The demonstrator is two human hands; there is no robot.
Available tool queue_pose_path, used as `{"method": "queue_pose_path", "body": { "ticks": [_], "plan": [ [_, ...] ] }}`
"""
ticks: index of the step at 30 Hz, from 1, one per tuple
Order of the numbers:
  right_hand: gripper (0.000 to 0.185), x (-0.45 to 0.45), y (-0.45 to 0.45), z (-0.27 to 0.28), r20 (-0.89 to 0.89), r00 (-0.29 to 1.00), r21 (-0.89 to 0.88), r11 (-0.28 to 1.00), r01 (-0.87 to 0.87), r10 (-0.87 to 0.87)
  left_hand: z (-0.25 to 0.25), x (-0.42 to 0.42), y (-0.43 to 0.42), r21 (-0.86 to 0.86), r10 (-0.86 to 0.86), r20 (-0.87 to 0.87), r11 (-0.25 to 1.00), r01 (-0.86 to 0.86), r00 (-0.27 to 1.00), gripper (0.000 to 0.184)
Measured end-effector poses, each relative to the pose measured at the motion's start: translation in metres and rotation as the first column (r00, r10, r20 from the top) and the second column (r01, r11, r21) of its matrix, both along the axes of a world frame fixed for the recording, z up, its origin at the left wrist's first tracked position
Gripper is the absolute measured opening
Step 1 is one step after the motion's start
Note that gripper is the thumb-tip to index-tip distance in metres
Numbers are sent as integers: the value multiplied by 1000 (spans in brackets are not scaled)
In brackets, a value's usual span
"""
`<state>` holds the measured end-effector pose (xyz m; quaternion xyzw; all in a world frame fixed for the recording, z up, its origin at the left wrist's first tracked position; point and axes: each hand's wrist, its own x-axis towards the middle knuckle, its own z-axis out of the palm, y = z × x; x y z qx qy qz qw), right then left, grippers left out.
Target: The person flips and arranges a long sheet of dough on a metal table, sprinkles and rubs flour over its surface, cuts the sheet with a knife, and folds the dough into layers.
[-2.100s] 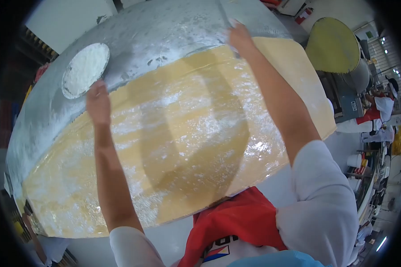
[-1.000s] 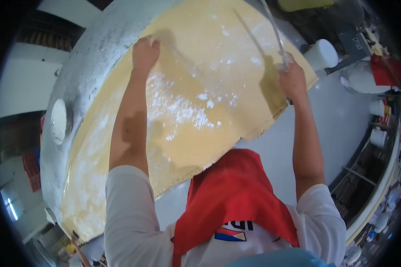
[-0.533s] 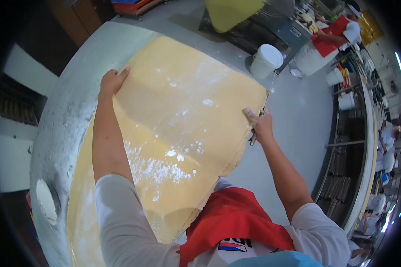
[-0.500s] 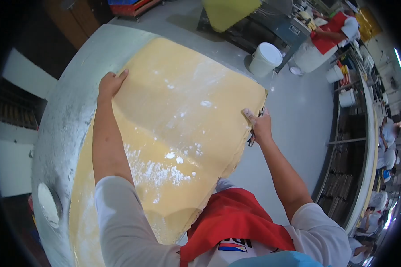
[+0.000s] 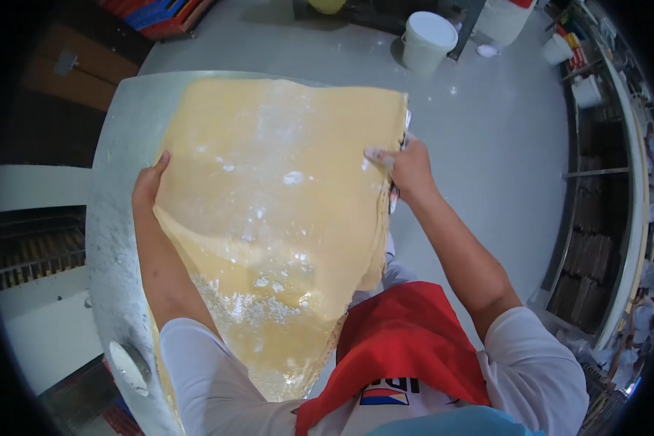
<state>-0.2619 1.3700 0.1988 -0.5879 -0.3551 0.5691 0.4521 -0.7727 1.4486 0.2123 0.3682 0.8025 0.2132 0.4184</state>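
A large pale yellow dough sheet, dusted with white flour, spreads over the metal worktable. My left hand holds its left edge, with the thumb resting on top. My right hand grips the right edge, its floury thumb pressed on the surface and its fingers hidden underneath. Along that right side the sheet overhangs the table, and a thin dark, shiny edge shows beneath it. Below my hands, the lower part of the dough carries a thick patch of flour.
A round bowl of flour stands on the table at the lower left. On the floor beyond is a white lidded bucket. A rack with stacked trays lines the right side, and red and blue crates are at the upper left.
My view has tipped downward and turned. Both hands keep their hold as the far part of the dough sheet has come nearer, with its top edge now lying more level.
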Motion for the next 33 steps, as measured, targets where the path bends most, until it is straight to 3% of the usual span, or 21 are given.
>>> {"method": "queue_pose_path", "body": {
  "ticks": [1, 3, 5, 7, 9, 11, 12, 14, 16, 19, 21, 24, 25, 26, 27, 28, 30, 31, 32, 33],
  "plan": [
    [33, 3, 1, 5, -18, 1000, -12, 1000, 0, 0, -10, -2, -1, -12, 0, -18, 1000, 0, 1000, 68],
    [34, 5, 7, 12, 2, 1000, -69, 998, 1, -1, -19, -13, -6, 161, 32, 40, 986, -38, 999, 56],
    [31, 10, -4, -8, -13, 1000, -2, 1000, -20, 20, 2, 6, -3, 208, 13, 28, 978, -18, 1000, 52],
    [32, 12, -21, -24, 251, 967, 196, 981, -11, -40, 19, 24, 6, 245, -41, 43, 969, 29, 998, 47],
    [36, 1, -43, -8, 59, 996, 114, 992, 56, -63, 27, 30, 32, 252, -105, -37, 961, 111, 994, 45],
    [40, -4, -62, -25, 40, 994, 185, 978, 94, -103, 25, 33, 50, 278, -159, -172, 939, 203, 972, 45],
    [40, -10, -62, -23, 61, 996, 201, 978, 51, -65, 21, 28, 56, 294, -175, -220, 926, 237, 960, 46],
    [40, -16, -67, -20, 131, 982, 260, 961, 95, -133, -20, 0, 64, 372, -77, -196, 916, 147, 978, 48],
    [40, -15, -57, -26, 130, 984, 278, 957, 79, -119, -27, -8, 59, 451, 1, -196, 888, 89, 981, 51],
    [39, 1, -33, -35, 156, 982, 262, 963, 58, -102, -28, -3, 62, 401, 13, -314, 908, 121, 949, 59],
    [38, 5, -17, -39, 190, 981, 205, 979, -14, -26, -32, 7, 59, 459, 241, -657, 879, 127, 714, 64],
    [36, 23, -23, -31, 360, 932, 133, 987, -90, 37, -29, -2, 21, 395, 219, -679, 913, 97, 701, 61],
    [37, 33, -31, -23, 452, 891, 87, 992, -91, 42, -35, -17, 5, 488, 280, -697, 859, 151, 660, 55],
    [40, 47, -44, -17, 419, 908, 108, 993, -47, -2, -32, -30, -11, 582, 352, -704, 784, 216, 617, 50],
    [43, 59, -55, -10, 385, 922, 134, 991, -7, -46, -32, -50, -42, 535, 329, -743, 816, 221, 583, 46],
    [43, 63, -60, 1, 370, 929, 138, 990, -38, -16, -33, -63, -80, 486, 304, -778, 846, 221, 550, 43],
    [51, 65, -66, 21, 315, 943, 152, 974, -166, 112, -20, -51, -153, 319, 233, -738, 948, 22, 633, 41],
    [51, 56, -64, 20, 305, 945, 166, 970, -179, 122, -26, -44, -180, 298, 168, -791, 946, 130, 589, 43],
    [55, 39, -61, 18, 550, 799, 246, 867, -434, 244, -36, -37, -200, 273, 108, -836, 933, 236, 538, 45],
    [61, 14, -63, 31, 693, 639, 217, 750, -625, 333, -40, -25, -212, 202, 13, -832, 938, 281, 555, 49]
  ]
}}
